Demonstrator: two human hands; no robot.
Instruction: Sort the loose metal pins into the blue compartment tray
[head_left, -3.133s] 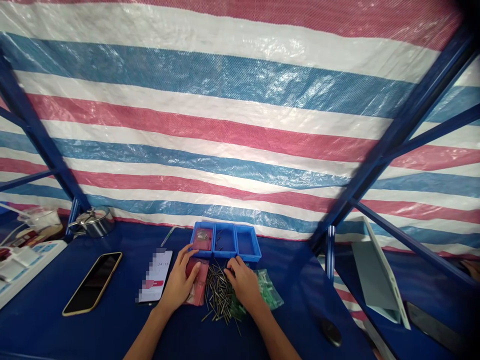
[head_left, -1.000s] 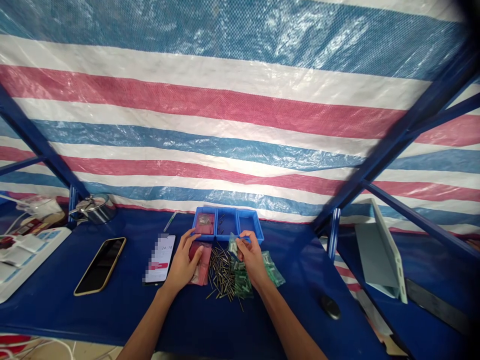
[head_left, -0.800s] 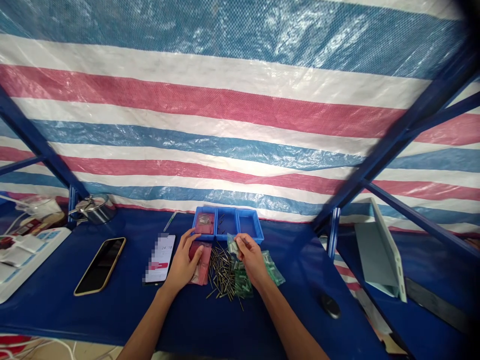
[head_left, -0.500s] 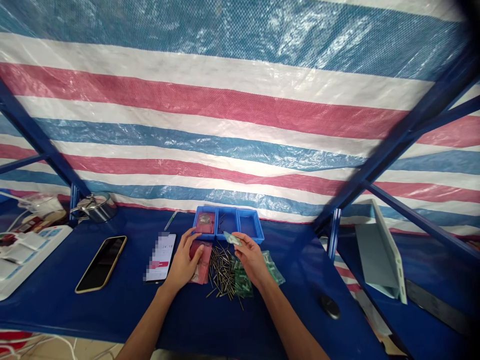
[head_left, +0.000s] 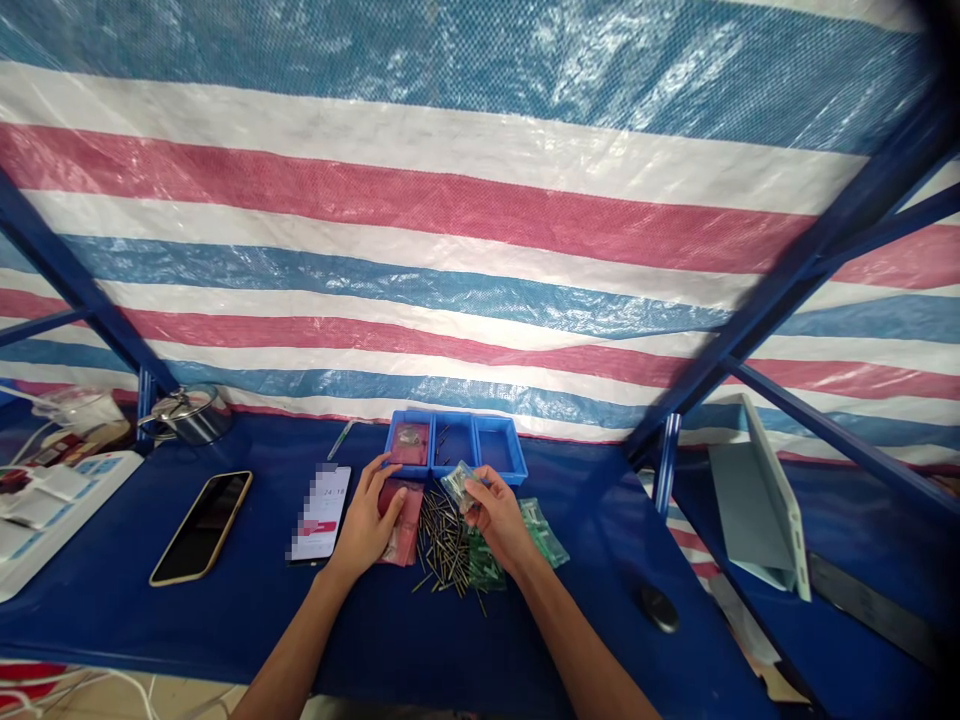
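My right hand [head_left: 501,515] pinches a small clear plastic bag [head_left: 456,486] above the pile; what is inside is too small to make out. Fingers apart, my left hand [head_left: 367,525] rests at the edge of some pink plastic bags [head_left: 406,522] on the table. Between my hands lies a heap of thin metal pins, like drill bits [head_left: 448,545]. Green plastic bags [head_left: 541,530] lie beneath and beside my right hand. Behind the heap stands a blue three-part tray [head_left: 501,450]. Its left part holds a pink bag [head_left: 410,444], its middle part a few thin pins.
Left of my hands are a lit phone [head_left: 322,515], a dark phone [head_left: 202,528], a pen [head_left: 340,440], a metal cup [head_left: 187,415] and a power strip [head_left: 71,510]. A black mouse [head_left: 658,608] and a tablet in a case [head_left: 757,500] are at right. Blue frame bars flank the table.
The clear bag in my right hand has turned from edge-on to show its flat side, tilting slightly downward. My left hand has stayed in place.
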